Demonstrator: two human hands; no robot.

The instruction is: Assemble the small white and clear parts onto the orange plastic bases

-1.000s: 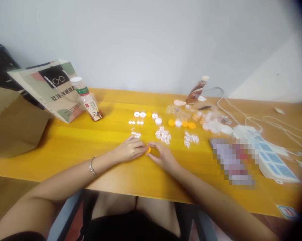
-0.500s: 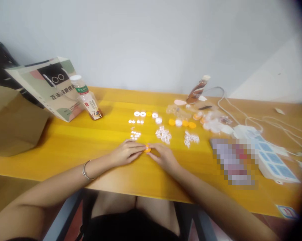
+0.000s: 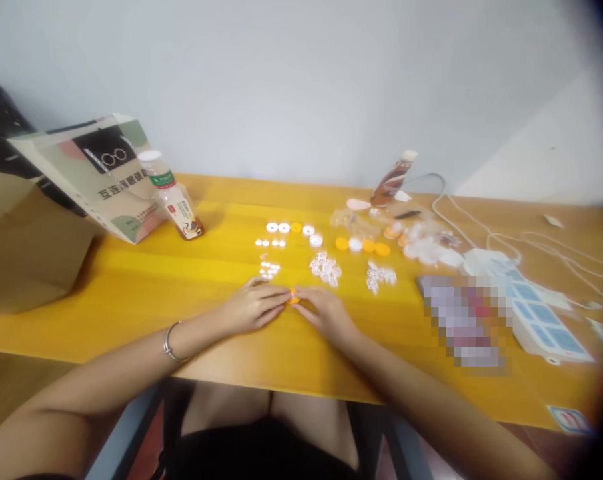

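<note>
Between my fingertips is a small orange round piece point(image 3: 294, 299), partly covered by the fingers. My left hand point(image 3: 256, 307) pinches it from the left, and my right hand point(image 3: 329, 313) grips it from the other side. Just beyond the hands lie small white dots point(image 3: 270, 269) and a heap of white lattice-like pieces point(image 3: 325, 269). A second heap of such white pieces point(image 3: 380, 275) is farther right. Behind them, white discs point(image 3: 284, 228) and a yellow disc point(image 3: 296, 227) form a row, with small white pegged pieces point(image 3: 270, 243) in front.
Orange discs point(image 3: 368, 246), clear plastic bags point(image 3: 429, 247) and a dark drink bottle point(image 3: 394, 180) are at the back right. A power strip point(image 3: 546, 317) with cables and a blurred-out flat object point(image 3: 464, 323) lie right. A bottle point(image 3: 171, 197) and paper bags point(image 3: 116, 180) stand left.
Both hands keep hold of the orange piece with hardly any movement. The whole view has shifted very slightly.
</note>
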